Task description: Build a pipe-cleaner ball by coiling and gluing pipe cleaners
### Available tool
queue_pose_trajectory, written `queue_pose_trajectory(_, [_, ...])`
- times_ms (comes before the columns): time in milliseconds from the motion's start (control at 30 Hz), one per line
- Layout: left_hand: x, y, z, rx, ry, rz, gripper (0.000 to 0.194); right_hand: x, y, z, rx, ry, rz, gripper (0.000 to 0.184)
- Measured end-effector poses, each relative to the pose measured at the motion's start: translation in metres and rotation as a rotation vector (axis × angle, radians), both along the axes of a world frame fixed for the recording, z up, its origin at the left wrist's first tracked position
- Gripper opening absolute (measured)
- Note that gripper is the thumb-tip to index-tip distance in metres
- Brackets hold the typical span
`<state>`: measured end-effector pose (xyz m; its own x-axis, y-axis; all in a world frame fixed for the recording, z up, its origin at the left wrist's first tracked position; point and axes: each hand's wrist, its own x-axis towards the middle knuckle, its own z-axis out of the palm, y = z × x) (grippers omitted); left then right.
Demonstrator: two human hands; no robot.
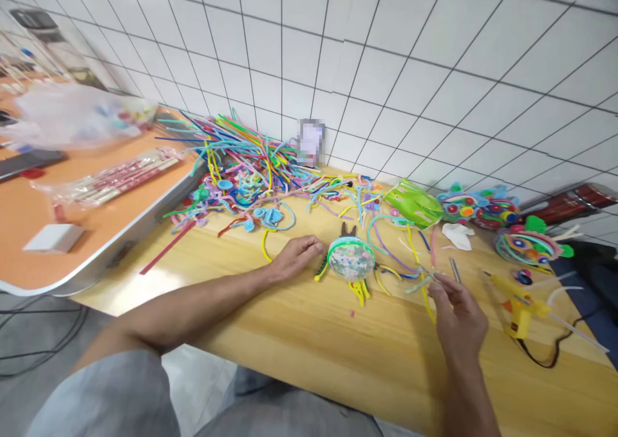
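Observation:
My left hand point(297, 258) rests on the wooden table with its fingers curled together. Its fingertips are beside the left rim of a round, clear disc point(351, 260) with a green edge and coloured bits; whether they grip anything is unclear. Pliers with yellow handles point(358, 291) lie partly under the disc, their dark jaws showing behind it. To the right, my right hand point(458, 315) pinches a thin pale-green pipe cleaner point(419, 284) between thumb and fingers. A yellow pipe cleaner point(429, 307) hangs down just left of that hand.
A heap of coloured pipe cleaners point(251, 150) lies at the back left. A yellow glue gun point(521, 311) with a black cord is at right, near decorated round pieces point(525, 245) and a green packet point(412, 202). An orange table point(145, 208) adjoins on the left.

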<state>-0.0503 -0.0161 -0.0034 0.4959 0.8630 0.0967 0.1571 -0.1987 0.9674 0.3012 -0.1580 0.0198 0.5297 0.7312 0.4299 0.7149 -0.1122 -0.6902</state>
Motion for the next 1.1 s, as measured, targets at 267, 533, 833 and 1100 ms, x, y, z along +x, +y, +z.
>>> queue_pose_trajectory(267, [0.001,0.0,0.002,0.0,0.02,-0.008,0.037,-0.004,0.004,-0.001,-0.014,0.055,0.016,0.047])
queue_pose_trajectory(533, [0.001,0.001,0.0,0.075,0.005,-0.016,0.041,0.002,0.023,-0.012,-0.063,0.182,0.017,0.05])
queue_pose_trajectory(833, [0.001,0.0,-0.003,0.102,-0.051,-0.022,0.044,0.004,0.022,-0.008,-0.074,0.166,-0.026,0.052])
queue_pose_trajectory(1100, [0.001,-0.001,-0.005,0.047,-0.035,-0.014,0.044,-0.006,0.009,0.008,-0.112,0.156,0.001,0.05])
